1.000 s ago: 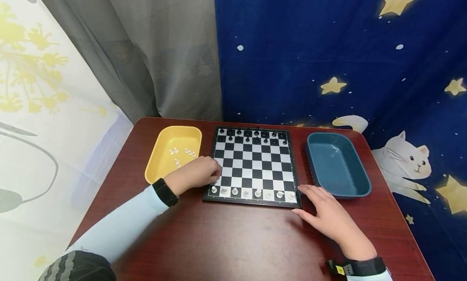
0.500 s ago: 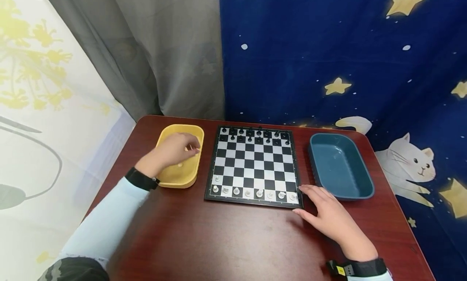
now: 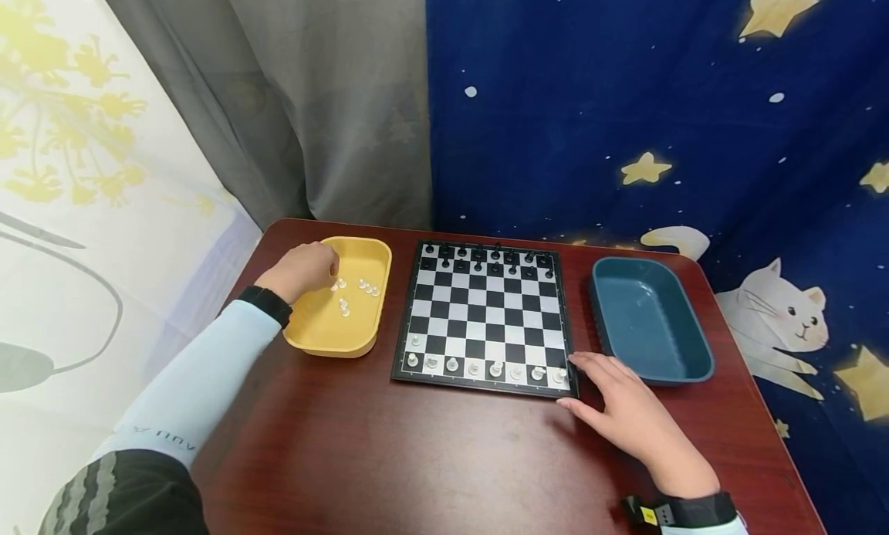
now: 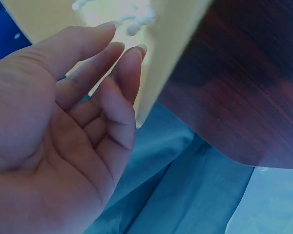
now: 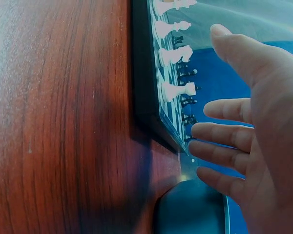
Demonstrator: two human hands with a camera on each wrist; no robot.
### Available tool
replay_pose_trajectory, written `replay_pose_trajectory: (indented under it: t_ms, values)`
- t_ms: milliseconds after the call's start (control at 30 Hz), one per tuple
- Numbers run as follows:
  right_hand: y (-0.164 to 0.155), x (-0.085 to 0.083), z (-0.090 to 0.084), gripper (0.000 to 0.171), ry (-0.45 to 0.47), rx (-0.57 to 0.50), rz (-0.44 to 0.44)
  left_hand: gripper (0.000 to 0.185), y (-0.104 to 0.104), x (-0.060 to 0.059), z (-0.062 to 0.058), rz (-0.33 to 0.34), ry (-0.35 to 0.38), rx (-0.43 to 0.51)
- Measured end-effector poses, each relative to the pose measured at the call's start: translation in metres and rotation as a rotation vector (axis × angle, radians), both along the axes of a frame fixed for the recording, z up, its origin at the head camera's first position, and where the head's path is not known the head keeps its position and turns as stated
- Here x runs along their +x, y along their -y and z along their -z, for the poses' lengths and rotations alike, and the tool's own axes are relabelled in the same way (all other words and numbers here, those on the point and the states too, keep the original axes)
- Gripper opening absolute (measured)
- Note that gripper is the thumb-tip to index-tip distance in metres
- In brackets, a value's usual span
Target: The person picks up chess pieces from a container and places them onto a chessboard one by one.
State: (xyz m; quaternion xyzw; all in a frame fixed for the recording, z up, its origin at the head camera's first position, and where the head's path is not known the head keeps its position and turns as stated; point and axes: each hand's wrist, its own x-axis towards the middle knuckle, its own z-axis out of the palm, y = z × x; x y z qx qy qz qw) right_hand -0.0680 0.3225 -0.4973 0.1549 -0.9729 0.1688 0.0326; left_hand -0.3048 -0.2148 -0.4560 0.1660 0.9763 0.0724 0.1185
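Observation:
My left hand [image 3: 303,271] is over the left side of the yellow tray [image 3: 326,338], its fingers bent. In the left wrist view, the thumb tip and fingertips [image 4: 136,56] stand apart with nothing between them. Several white pawns [image 3: 343,307] lie in the tray, just right of that hand. A chessboard [image 3: 484,319] sits mid-table, with a row of white pieces [image 3: 495,369] along its near edge and one white pawn [image 3: 415,340] ahead of that row at the left. With fingers extended, my right hand [image 3: 628,411] is beside the board's near right corner and holds nothing.
Black pieces [image 3: 479,257] fill the far rows of the board. To its right stands a dark teal tray [image 3: 649,369]. The reddish-brown table [image 3: 444,450] backs onto a grey curtain [image 3: 368,133] and a blue starry curtain [image 3: 556,133].
My left hand has left the board's near left corner, where a white pawn now stands, and moved left over the yellow tray. My right hand has stayed beside the board.

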Motion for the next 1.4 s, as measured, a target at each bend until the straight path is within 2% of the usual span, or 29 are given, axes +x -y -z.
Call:
replay_pose_trajectory:
  t_ms: [300, 500, 667, 867, 1033, 1233, 1400]
  values:
    - [-0.006, 0.004, 0.002, 0.074, -0.003, -0.003, -0.004, 0.018, -0.004, -0.005, 0.009, 0.020, -0.038, -0.067]
    - [-0.006, 0.003, 0.001, 0.074, -0.001, -0.003, -0.005, 0.014, -0.001, -0.004, 0.008, 0.017, -0.019, -0.052]
    - [-0.004, 0.003, 0.000, 0.074, 0.001, 0.001, -0.005, 0.014, 0.000, 0.003, 0.000, 0.027, -0.043, -0.002]
    - [-0.003, 0.002, 0.000, 0.074, 0.012, 0.004, 0.002, 0.011, -0.009, 0.021, -0.016, 0.072, -0.103, 0.084]
    - [-0.003, 0.002, 0.000, 0.074, 0.019, 0.005, 0.008, 0.001, -0.029, 0.041, -0.026, 0.120, -0.153, 0.148]
    - [-0.003, 0.003, 0.002, 0.074, 0.012, 0.000, 0.008, 0.006, -0.064, 0.063, -0.028, 0.196, -0.201, 0.169]
    - [-0.003, 0.004, 0.003, 0.074, 0.014, -0.004, 0.010, 0.005, -0.099, 0.079, -0.023, 0.306, -0.182, 0.183]
